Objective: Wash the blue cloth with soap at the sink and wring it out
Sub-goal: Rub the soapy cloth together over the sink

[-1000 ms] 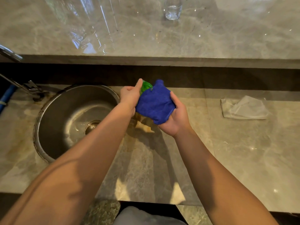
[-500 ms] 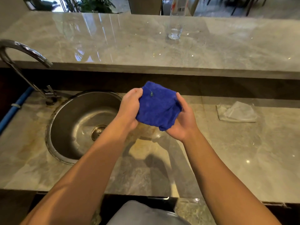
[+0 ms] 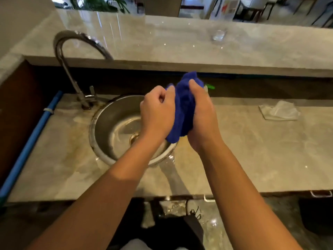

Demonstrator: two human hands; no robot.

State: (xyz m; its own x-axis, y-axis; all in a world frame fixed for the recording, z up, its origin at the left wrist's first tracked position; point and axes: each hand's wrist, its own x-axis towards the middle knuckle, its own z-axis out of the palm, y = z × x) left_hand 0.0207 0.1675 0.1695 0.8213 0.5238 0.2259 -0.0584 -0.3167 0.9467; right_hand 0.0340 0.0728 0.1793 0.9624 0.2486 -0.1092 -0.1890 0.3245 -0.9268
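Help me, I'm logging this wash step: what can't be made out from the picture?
- Head view: most of the cloth is hidden between the left hand and right hand; no lather can be made out.
- The green thing behind the right hand is mostly covered; soap or not, unclear.
- The glass on the far counter is blurred.
- The sink is partly behind the left forearm.

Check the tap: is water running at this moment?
Off, as far as shows. No stream falls from the faucet spout into the sink; both hands squeeze the blue cloth beside it.
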